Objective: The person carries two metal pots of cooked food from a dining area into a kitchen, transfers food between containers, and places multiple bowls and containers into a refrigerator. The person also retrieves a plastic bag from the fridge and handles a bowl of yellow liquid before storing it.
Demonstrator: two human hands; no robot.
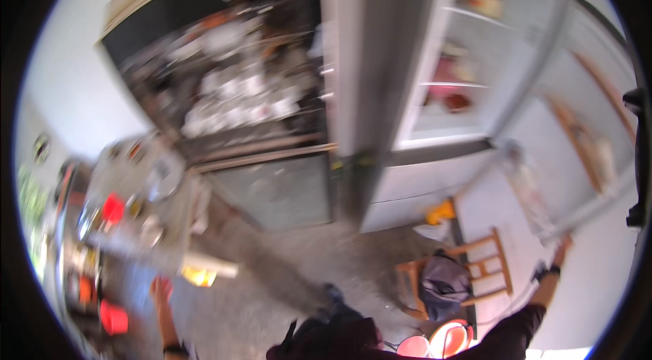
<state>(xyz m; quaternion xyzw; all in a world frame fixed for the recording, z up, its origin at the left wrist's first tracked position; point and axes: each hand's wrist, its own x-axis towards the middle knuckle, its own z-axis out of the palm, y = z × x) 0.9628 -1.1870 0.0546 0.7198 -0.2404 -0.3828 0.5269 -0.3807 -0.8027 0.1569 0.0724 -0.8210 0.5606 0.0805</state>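
At the right, my right hand (563,248) is at the lower edge of the open refrigerator door (552,197) and appears to grip it. Blur hides the exact placing of the fingers. Inside the lit refrigerator (453,120), red and pink items sit on the shelves. My left hand (161,288) hangs low at the left, its fingers curled and blurred, below a cluttered table (175,227). Whether it holds anything cannot be made out. A dark band or device circles each wrist, and a cable runs near the right one.
A wooden chair (499,263) bears a dark backpack (444,283). Red basins (451,339) stand near my right side. A dark cabinet (254,153) full of pale blurred items is ahead, beside a grey upright panel (392,54). A red container (114,316) sits at lower left.
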